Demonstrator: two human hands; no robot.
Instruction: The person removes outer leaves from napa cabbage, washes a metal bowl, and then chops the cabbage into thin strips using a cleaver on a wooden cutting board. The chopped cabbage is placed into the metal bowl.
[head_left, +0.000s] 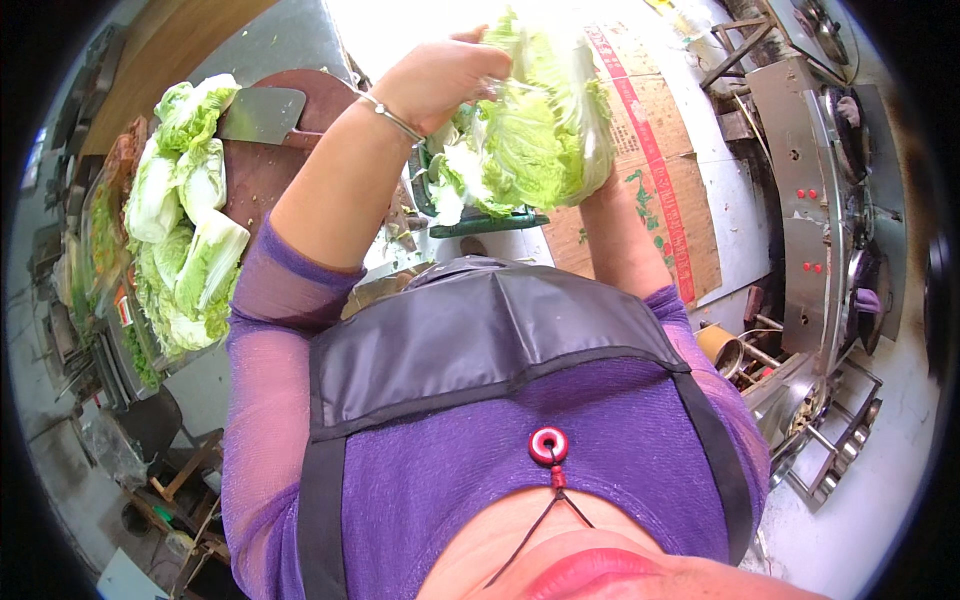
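A head of napa cabbage is held up before me, over a green plastic crate with loose pale leaves in it. My left hand, a bracelet on its wrist, has its fingers closed on the cabbage's outer leaves at the left side. Behind the cabbage's right side my right hand supports it; its fingers are hidden and the wrist shows below. On the left, several napa cabbages lie piled beside a round brown board. A broad-bladed cleaver rests on that board.
Flattened cardboard lies on the floor, right of the crate. Farther right stands a metal stove unit with pans, and a yellowish pot is near its lower end. Trays of vegetables are at the far left. A stool-like black seat stands lower left.
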